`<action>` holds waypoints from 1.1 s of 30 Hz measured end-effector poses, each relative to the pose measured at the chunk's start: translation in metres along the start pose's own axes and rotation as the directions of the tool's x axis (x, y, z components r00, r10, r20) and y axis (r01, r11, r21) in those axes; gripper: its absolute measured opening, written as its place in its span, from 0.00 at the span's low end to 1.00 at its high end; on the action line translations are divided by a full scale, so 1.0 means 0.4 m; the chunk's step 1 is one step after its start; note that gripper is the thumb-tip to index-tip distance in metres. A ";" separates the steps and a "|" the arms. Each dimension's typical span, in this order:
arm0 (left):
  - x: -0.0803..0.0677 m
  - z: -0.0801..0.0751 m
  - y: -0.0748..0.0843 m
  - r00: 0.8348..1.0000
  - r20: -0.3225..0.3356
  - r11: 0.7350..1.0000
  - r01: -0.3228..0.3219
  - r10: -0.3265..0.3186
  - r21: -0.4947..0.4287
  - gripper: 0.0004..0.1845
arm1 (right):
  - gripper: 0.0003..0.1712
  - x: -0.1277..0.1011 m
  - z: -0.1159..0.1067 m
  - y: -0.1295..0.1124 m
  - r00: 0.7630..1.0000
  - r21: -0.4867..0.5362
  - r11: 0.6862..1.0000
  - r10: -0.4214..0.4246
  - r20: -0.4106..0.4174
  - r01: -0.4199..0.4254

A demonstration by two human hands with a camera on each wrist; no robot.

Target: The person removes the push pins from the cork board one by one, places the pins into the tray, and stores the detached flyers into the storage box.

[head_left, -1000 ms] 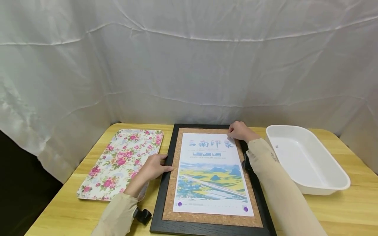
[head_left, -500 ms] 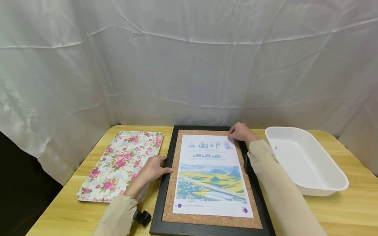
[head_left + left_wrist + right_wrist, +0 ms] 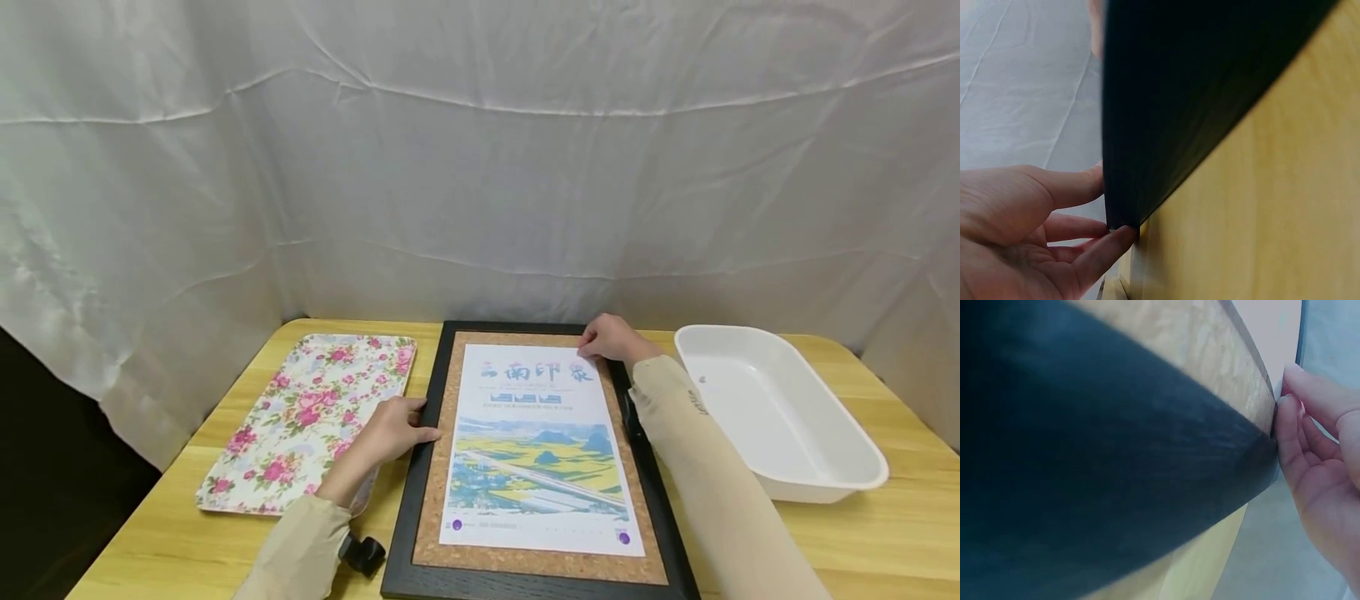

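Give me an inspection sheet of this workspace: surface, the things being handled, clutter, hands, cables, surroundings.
Surface: wooden table, light grain, lit evenly.
Job's things: black-framed cork board lying flat; printed poster lying on the cork.
Clutter: floral tray to the left of the board; white plastic tub to its right, nothing seen inside.
Hands: left hand touches the board's left edge; right hand has its fingertips at the poster's top right corner.
Cables: nothing seen; small black wrist cameras only.
Surroundings: white cloth backdrop hung behind and around the table.
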State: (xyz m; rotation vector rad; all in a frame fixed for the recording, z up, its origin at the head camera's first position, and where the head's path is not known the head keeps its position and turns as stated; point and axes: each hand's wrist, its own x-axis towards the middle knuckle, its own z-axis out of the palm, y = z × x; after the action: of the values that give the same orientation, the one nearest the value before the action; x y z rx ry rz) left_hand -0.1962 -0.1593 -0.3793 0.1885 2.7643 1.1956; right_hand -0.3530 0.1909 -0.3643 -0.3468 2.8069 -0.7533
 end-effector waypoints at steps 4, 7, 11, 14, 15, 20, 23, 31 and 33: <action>-0.002 0.000 -0.001 1.000 -0.001 1.000 -0.003 0.003 0.001 0.33 | 0.06 0.000 0.000 0.002 1.000 0.007 1.000 0.020 -0.013 -0.020; -0.003 0.002 -0.002 1.000 -0.002 1.000 -0.001 0.001 0.004 0.34 | 0.06 0.001 0.001 0.006 0.999 0.018 0.999 0.039 -0.017 -0.039; -0.005 0.002 -0.002 1.000 0.003 1.000 0.001 -0.001 0.005 0.34 | 0.08 0.000 0.001 0.011 0.998 0.047 0.997 0.063 -0.015 -0.062; -0.005 0.000 -0.001 1.000 0.006 1.000 -0.002 0.002 -0.002 0.33 | 0.09 -0.003 -0.010 0.006 0.998 0.075 0.996 0.060 -0.032 -0.058; -0.004 -0.001 -0.001 1.000 0.007 1.000 -0.004 0.004 -0.005 0.33 | 0.09 -0.004 -0.016 0.002 0.998 0.083 0.995 0.054 -0.039 -0.051; -0.001 -0.003 0.000 1.000 0.005 1.000 0.000 0.000 0.006 0.33 | 0.11 -0.010 -0.070 -0.025 0.997 0.102 0.994 -0.019 -0.079 0.027; 0.000 -0.003 -0.001 1.000 0.006 1.000 0.001 -0.001 0.018 0.34 | 0.12 -0.018 -0.109 -0.042 0.995 0.130 0.990 -0.034 -0.092 0.046; -0.002 -0.004 -0.002 1.000 0.005 1.000 -0.004 0.004 0.024 0.34 | 0.13 -0.066 -0.196 -0.064 0.995 0.142 0.987 -0.061 -0.077 0.071; -0.002 -0.004 -0.002 1.000 0.011 1.000 -0.006 0.005 0.025 0.34 | 0.14 -0.080 -0.213 -0.061 0.994 0.128 0.988 -0.072 -0.078 0.082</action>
State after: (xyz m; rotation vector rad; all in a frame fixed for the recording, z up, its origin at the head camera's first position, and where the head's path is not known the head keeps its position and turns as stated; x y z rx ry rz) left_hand -0.1956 -0.1610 -0.3787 0.2044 2.7726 1.1580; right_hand -0.3412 0.2186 -0.2751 -0.4151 2.8065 -0.9813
